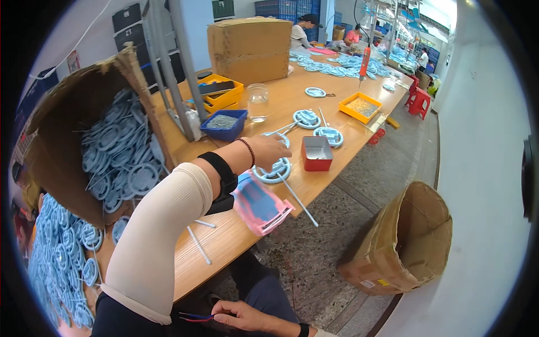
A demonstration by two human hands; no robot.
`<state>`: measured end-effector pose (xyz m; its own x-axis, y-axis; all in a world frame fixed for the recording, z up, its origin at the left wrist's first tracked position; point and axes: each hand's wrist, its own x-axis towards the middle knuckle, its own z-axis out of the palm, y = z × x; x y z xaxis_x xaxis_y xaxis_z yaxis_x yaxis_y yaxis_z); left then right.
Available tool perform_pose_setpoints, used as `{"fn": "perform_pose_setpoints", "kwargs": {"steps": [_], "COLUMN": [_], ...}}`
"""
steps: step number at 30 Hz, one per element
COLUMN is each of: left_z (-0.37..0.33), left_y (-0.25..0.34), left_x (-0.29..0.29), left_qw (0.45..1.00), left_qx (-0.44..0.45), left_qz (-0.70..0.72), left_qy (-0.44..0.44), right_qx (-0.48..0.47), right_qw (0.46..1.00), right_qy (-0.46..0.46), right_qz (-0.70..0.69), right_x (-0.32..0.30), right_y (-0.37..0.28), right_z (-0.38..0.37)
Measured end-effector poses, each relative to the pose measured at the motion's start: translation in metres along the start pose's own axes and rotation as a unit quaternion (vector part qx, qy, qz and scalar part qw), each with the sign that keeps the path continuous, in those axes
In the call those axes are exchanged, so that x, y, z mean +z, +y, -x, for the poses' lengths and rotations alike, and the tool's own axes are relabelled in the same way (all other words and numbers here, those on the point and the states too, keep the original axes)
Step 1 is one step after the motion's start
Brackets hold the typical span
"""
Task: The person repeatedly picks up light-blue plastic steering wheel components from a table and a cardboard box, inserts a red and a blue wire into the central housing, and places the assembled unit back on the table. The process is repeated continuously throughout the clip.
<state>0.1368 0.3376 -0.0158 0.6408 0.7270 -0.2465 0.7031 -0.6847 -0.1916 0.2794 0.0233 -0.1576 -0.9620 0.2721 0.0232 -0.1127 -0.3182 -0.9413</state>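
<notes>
My left hand (pixel 272 150), on a cream-sleeved arm with a bead bracelet and black wrist strap, reaches over the table. Its fingers look partly extended above a light-blue round plastic part (pixel 273 173) with a long thin stick. The palm hides some of that part. Low in view, by my lap, my right hand (pixel 242 315) is closed around a slim red-and-blue item (pixel 195 317), wires or tool handles; I cannot tell which. More round blue parts with sticks, one a blue disc (pixel 306 118), lie past my left hand, next to a red square tin (pixel 317 153).
A pink-and-blue plastic tray (pixel 263 205) sits at the table edge. A tipped cardboard box (pixel 62 121) spills blue parts at left. Beyond are a blue bin (pixel 224 124), glass jar (pixel 257 104) and yellow tray (pixel 360 106). An open carton (pixel 373 255) stands on the floor. People work farther back.
</notes>
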Motion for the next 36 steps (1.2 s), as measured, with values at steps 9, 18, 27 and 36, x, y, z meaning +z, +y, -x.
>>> {"fn": "perform_pose_setpoints", "kwargs": {"steps": [9,18,27,36], "left_z": [-0.028,-0.032,0.068,0.318], "left_y": [-0.013,-0.014,-0.006,0.141], "left_x": [0.016,0.009,-0.076,0.039], "left_qw": [0.995,0.992,0.904,0.385], "left_qx": [0.048,0.059,-0.106,-0.214], "left_qz": [-0.042,-0.051,0.112,0.765], "left_qy": [-0.081,-0.100,0.400,0.470], "right_qx": [-0.027,-0.005,-0.051,-0.041], "right_qw": [0.999,0.999,0.996,0.995], "right_qy": [0.027,0.034,0.054,0.065], "right_qz": [-0.018,-0.038,-0.045,0.056], "right_x": [-0.038,-0.044,-0.032,0.000], "right_y": [0.012,0.005,0.018,-0.010], "right_z": [-0.001,0.006,0.004,-0.010]}}
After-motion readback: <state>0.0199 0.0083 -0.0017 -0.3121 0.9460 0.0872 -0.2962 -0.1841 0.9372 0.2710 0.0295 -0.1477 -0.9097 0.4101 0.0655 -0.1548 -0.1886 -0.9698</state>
